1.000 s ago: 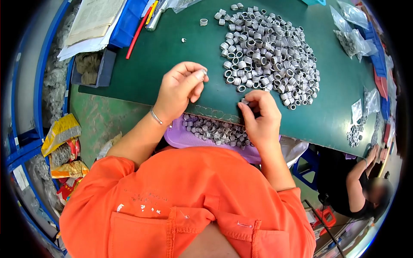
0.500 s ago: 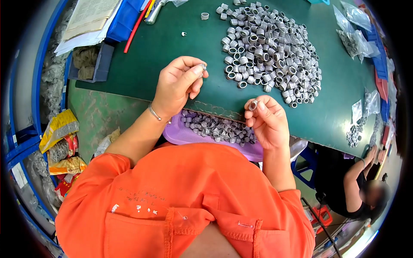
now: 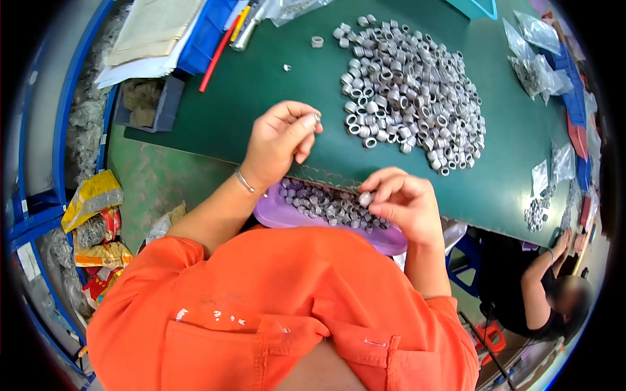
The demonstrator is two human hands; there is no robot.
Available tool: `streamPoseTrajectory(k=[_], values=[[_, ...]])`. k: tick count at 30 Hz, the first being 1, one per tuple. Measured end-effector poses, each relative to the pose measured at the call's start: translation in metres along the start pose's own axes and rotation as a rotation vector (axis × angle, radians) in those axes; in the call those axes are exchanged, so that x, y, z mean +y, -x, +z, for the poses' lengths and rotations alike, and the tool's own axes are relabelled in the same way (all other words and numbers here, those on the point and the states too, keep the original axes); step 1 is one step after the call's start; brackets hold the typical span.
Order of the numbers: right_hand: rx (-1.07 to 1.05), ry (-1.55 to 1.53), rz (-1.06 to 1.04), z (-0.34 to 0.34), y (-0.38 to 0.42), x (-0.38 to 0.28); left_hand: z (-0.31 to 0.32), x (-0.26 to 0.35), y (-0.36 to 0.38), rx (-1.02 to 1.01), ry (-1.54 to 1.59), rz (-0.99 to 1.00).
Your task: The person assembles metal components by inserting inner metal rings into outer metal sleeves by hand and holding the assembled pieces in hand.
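My left hand (image 3: 282, 137) is closed over the table's near edge, pinching a small metallic piece (image 3: 317, 118) between thumb and forefinger. Between the fingertips of my right hand (image 3: 405, 202) is a grey metal ring (image 3: 366, 199), above the right part of a purple tray (image 3: 280, 212). The tray rests at my lap below the table edge and holds many rings (image 3: 326, 203). A large pile of similar grey rings (image 3: 411, 91) lies on the green table (image 3: 261, 85) beyond my right hand.
A lone ring (image 3: 317, 42) and a white scrap (image 3: 287, 68) lie left of the pile. Papers (image 3: 153, 32), a blue bin (image 3: 202, 39), a red pencil (image 3: 218, 55) and a grey box (image 3: 163, 104) are at the left. Plastic bags (image 3: 538, 72) and a person (image 3: 535, 287) are at the right.
My right hand has moved slightly down and left, turning the ring to show its outer side. My left hand keeps its pinch. The whole view has shifted a little.
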State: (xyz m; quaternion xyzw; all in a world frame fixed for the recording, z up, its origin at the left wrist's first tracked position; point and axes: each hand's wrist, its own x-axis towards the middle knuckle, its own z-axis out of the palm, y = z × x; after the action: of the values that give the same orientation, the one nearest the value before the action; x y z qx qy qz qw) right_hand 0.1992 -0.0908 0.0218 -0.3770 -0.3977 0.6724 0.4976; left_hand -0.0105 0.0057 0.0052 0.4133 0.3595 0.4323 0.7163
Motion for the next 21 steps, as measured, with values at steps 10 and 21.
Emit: streamPoseTrajectory(k=[10, 21], values=[[0.359, 1.3, -0.512, 0.011, -0.04, 0.011, -0.002, -0.001, 0.0, -0.024, -0.008, 0.026], [0.271, -0.219, 0.035, 0.003, -0.016, 0.005, -0.002, -0.002, 0.0, -0.022, 0.011, 0.027]])
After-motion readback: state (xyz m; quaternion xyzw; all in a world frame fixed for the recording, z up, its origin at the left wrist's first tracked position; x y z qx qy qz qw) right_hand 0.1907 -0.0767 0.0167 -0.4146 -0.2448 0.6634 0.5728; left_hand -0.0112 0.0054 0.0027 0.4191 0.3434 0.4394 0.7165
